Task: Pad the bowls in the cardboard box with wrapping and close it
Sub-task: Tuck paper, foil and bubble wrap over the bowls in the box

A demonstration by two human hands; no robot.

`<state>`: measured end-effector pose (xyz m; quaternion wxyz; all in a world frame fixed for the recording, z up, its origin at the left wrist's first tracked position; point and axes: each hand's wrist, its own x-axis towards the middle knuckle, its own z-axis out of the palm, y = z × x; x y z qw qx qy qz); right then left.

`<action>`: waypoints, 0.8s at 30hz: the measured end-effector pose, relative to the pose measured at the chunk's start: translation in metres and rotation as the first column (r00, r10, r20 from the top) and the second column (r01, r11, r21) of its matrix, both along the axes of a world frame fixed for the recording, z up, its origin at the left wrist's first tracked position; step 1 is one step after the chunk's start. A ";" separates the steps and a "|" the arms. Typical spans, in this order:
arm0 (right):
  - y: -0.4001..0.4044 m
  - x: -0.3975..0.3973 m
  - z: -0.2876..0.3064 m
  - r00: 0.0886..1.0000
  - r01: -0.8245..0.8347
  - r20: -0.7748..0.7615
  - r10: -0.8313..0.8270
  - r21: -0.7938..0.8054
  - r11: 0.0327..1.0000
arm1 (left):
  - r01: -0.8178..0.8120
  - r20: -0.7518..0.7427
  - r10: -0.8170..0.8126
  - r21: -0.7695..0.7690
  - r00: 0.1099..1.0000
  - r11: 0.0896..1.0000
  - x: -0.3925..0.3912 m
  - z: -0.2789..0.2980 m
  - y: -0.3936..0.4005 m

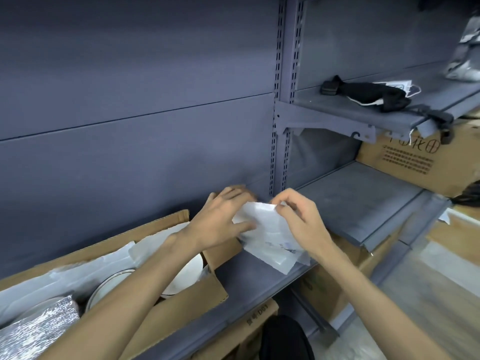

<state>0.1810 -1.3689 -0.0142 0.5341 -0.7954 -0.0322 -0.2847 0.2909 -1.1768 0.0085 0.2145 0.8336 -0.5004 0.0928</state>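
On the grey metal shelf (pixel 259 276), an open cardboard box (pixel 192 302) sits at the left with its flaps up. White bowls (pixel 187 274) with dark rims stand inside, and translucent wrapping already lies along the back of the box; a silvery foil-like pad (pixel 39 326) covers the near left corner. Just right of the box, both hands work a bundle of white wrapping sheets (pixel 267 240) that rests on the shelf. The left hand (pixel 220 219) lies over the bundle with its fingers extended, the thumb pressing the near face, while the right hand (pixel 298 219) pinches the upper edge between thumb and curled fingers — apparently peeling off one sheet.

Progress, judged from this view: padding is partly placed, but the bowls at the right end are bare on top. Remaining steps — carry a sheet to the box, cover the bowls, fold the flaps down. Other cartons (pixel 405 162) and a black strap (pixel 374 94) occupy neighbouring shelves.
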 end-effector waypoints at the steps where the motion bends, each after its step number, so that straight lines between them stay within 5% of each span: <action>1: -0.002 0.000 0.005 0.999 -0.021 0.031 0.021 0.013 1.000 | 0.005 -0.002 -0.005 -0.037 1.000 0.999 -0.002 0.006 -0.001; 6: -0.021 0.006 -0.009 0.984 0.162 0.045 -0.172 0.179 0.970 | -0.057 -0.081 0.042 -0.187 0.996 0.981 -0.006 0.045 0.022; 8: -0.031 0.007 -0.035 0.943 0.307 -0.131 -0.305 -0.003 0.952 | -0.096 -0.064 0.085 -0.213 0.994 0.972 -0.005 0.060 0.041; 11: -0.026 0.005 -0.078 0.835 0.087 -0.457 -0.305 -0.439 0.894 | -0.153 -0.071 0.138 -0.295 0.988 0.943 -0.001 0.079 0.070; 15: -0.004 0.007 -0.109 0.698 -0.149 -0.585 -0.413 -0.683 0.715 | -0.210 -0.099 0.187 -0.325 0.977 0.922 0.001 0.089 0.095; 18: 0.010 0.013 -0.115 0.620 -0.219 -0.563 -0.547 -0.793 0.568 | -0.226 -0.087 0.209 -0.319 0.974 0.920 -0.002 0.089 0.103; 21: 0.014 0.017 -0.118 0.650 -0.283 -0.479 -0.590 -0.873 0.397 | -0.235 -0.075 0.223 -0.311 0.972 0.921 -0.003 0.085 0.109; 24: 0.014 0.014 -0.122 0.679 -0.308 -0.456 -0.575 -0.888 0.341 | -0.247 -0.069 0.237 -0.303 0.969 0.920 -0.004 0.081 0.118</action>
